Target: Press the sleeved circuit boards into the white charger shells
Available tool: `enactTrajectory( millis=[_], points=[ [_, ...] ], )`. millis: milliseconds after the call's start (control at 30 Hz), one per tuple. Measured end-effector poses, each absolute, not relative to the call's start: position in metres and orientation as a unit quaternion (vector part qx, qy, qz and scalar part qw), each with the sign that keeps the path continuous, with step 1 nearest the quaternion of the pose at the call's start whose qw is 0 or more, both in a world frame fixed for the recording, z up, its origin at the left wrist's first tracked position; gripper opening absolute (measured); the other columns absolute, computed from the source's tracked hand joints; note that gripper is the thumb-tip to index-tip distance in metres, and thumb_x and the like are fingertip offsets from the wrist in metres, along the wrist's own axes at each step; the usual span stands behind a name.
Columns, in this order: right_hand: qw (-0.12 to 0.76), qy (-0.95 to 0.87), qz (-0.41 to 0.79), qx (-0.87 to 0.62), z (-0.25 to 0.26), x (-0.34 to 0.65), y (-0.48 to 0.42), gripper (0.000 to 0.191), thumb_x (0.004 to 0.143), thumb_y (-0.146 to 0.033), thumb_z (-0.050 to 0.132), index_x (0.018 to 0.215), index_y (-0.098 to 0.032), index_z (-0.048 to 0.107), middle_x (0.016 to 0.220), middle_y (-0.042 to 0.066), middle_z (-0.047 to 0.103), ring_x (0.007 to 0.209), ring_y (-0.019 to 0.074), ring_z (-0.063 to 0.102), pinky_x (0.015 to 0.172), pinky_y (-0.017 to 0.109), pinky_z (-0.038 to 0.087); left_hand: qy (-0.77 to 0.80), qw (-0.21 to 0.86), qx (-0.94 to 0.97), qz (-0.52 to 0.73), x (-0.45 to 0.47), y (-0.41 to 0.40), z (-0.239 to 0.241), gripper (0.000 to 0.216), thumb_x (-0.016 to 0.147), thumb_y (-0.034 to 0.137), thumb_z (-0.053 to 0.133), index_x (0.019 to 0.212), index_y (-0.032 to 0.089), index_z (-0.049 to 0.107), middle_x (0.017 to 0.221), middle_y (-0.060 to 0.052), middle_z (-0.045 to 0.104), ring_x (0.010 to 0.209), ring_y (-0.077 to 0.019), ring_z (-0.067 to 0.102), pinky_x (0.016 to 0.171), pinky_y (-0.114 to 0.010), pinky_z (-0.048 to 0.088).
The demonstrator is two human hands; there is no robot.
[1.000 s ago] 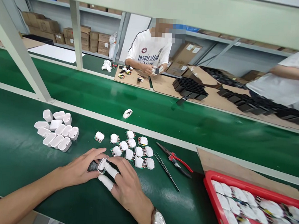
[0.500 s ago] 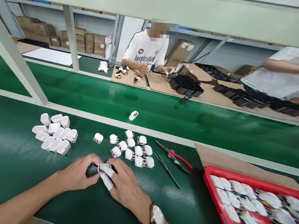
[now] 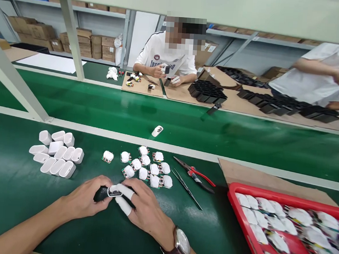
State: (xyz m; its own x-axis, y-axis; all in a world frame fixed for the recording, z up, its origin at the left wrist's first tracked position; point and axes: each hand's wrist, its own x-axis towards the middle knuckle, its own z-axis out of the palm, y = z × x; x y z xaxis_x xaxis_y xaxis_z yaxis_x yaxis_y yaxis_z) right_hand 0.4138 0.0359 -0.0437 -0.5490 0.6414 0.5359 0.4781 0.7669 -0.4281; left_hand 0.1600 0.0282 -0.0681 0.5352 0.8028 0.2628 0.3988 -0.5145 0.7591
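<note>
Sitting close together at the left of the desk [image 3: 4, 162] are white cases [image 3: 61, 153], many with open ends up. Next, the left hand [image 3: 90, 197] has thumb and fingertips clamped on the held case [image 3: 114, 193], which is above the desk, open end showing. A board [image 3: 108, 156] lies apart; further right is a group of boards [image 3: 155, 169] topped with white pads. Below them, the right hand [image 3: 143, 208], thumb and forefinger in white covers, is clamped on the same case's other end. Beyond, another case [image 3: 157, 131] lies on the belt [image 3: 101, 105]. Tweezers [image 3: 187, 189] and red-handled pliers [image 3: 195, 175] lie side by side, then a red tray [image 3: 269, 193] of white-padded pieces.
</note>
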Motion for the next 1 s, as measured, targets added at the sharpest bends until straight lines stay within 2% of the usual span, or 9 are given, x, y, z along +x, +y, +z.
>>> enactTrajectory(
  millis=[133, 267, 400, 467, 567, 700, 800, 900, 1000],
  points=[
    [0.389, -0.822, 0.044, -0.415, -0.033, 0.458, 0.039, 0.030, 0.103, -0.020, 0.059, 0.133, -0.023, 0.060, 0.119, 0.011, 0.070, 0.108, 0.0241, 0.070, 0.093, 0.039, 0.061, 0.323, 0.221, 0.869, 0.303, 0.161, 0.029, -0.064, 0.039, 0.101, 0.009, 0.059, 0.136, 0.025, 0.056, 0.121, -0.009, 0.068, 0.107, -0.0214, 0.071, 0.091, -0.033, 0.061],
    [0.249, -0.782, -0.074, -0.566, -0.043, 0.529, 0.030, 0.023, 0.102, -0.027, 0.052, 0.121, -0.020, 0.065, 0.120, 0.016, 0.069, 0.106, 0.0303, 0.069, 0.088, 0.044, 0.061, 0.288, 0.148, 0.889, 0.322, 0.163, 0.029, -0.061, 0.042, 0.102, 0.005, 0.057, 0.140, 0.022, 0.058, 0.123, -0.012, 0.068, 0.108, -0.0217, 0.071, 0.091, -0.032, 0.062],
    [0.131, -0.767, -0.121, -0.616, -0.065, 0.573, 0.016, 0.026, 0.101, -0.022, 0.043, 0.108, -0.015, 0.066, 0.105, 0.018, 0.070, 0.094, 0.0334, 0.070, 0.079, 0.047, 0.062, 0.315, 0.182, 0.881, 0.304, 0.162, 0.027, -0.065, 0.034, 0.106, 0.014, 0.058, 0.138, 0.024, 0.057, 0.126, -0.010, 0.069, 0.109, -0.0222, 0.072, 0.092, -0.034, 0.063],
    [0.154, -0.757, -0.117, -0.624, -0.066, 0.574, 0.011, 0.026, 0.101, -0.020, 0.042, 0.111, -0.014, 0.065, 0.105, 0.017, 0.069, 0.088, 0.0306, 0.070, 0.073, 0.043, 0.061, 0.354, 0.235, 0.858, 0.288, 0.161, 0.026, -0.068, 0.028, 0.107, 0.022, 0.060, 0.134, 0.026, 0.056, 0.124, -0.008, 0.070, 0.107, -0.0221, 0.074, 0.091, -0.035, 0.064],
    [0.260, -0.747, -0.057, -0.608, -0.050, 0.550, 0.002, 0.025, 0.103, -0.022, 0.048, 0.124, -0.018, 0.062, 0.109, 0.012, 0.065, 0.083, 0.0226, 0.069, 0.065, 0.033, 0.058, 0.413, 0.294, 0.819, 0.269, 0.160, 0.025, -0.072, 0.030, 0.104, 0.030, 0.065, 0.131, 0.027, 0.054, 0.123, -0.005, 0.073, 0.104, -0.0233, 0.075, 0.088, -0.037, 0.064],
    [0.317, -0.813, 0.079, -0.482, -0.027, 0.491, -0.009, 0.032, 0.102, -0.012, 0.046, 0.131, -0.021, 0.056, 0.110, 0.009, 0.062, 0.086, 0.0179, 0.066, 0.071, 0.028, 0.058, 0.429, 0.293, 0.809, 0.273, 0.160, 0.025, -0.074, 0.040, 0.101, 0.033, 0.067, 0.137, 0.029, 0.051, 0.126, -0.005, 0.073, 0.109, -0.0253, 0.075, 0.090, -0.039, 0.064],
    [0.286, -0.855, 0.049, -0.429, -0.026, 0.457, -0.008, 0.030, 0.096, -0.005, 0.044, 0.119, -0.019, 0.058, 0.117, 0.013, 0.063, 0.084, 0.0192, 0.064, 0.069, 0.031, 0.057, 0.424, 0.289, 0.810, 0.283, 0.159, 0.025, -0.077, 0.044, 0.101, 0.032, 0.067, 0.141, 0.031, 0.049, 0.127, -0.004, 0.074, 0.114, -0.0249, 0.075, 0.095, -0.039, 0.064],
    [0.269, -0.871, -0.009, -0.410, -0.031, 0.444, -0.003, 0.025, 0.090, -0.001, 0.045, 0.101, -0.020, 0.058, 0.112, 0.012, 0.064, 0.081, 0.0209, 0.061, 0.063, 0.032, 0.053, 0.420, 0.288, 0.810, 0.291, 0.157, 0.024, -0.079, 0.047, 0.101, 0.032, 0.067, 0.143, 0.031, 0.048, 0.128, -0.004, 0.074, 0.116, -0.0247, 0.075, 0.098, -0.040, 0.064],
    [0.268, -0.875, -0.033, -0.403, -0.031, 0.445, 0.000, 0.024, 0.087, 0.000, 0.046, 0.096, -0.020, 0.057, 0.107, 0.012, 0.065, 0.082, 0.0225, 0.060, 0.062, 0.033, 0.051, 0.421, 0.290, 0.809, 0.289, 0.157, 0.024, -0.079, 0.048, 0.101, 0.033, 0.067, 0.145, 0.032, 0.047, 0.129, -0.005, 0.074, 0.116, -0.0251, 0.075, 0.097, -0.039, 0.064]
  ],
)
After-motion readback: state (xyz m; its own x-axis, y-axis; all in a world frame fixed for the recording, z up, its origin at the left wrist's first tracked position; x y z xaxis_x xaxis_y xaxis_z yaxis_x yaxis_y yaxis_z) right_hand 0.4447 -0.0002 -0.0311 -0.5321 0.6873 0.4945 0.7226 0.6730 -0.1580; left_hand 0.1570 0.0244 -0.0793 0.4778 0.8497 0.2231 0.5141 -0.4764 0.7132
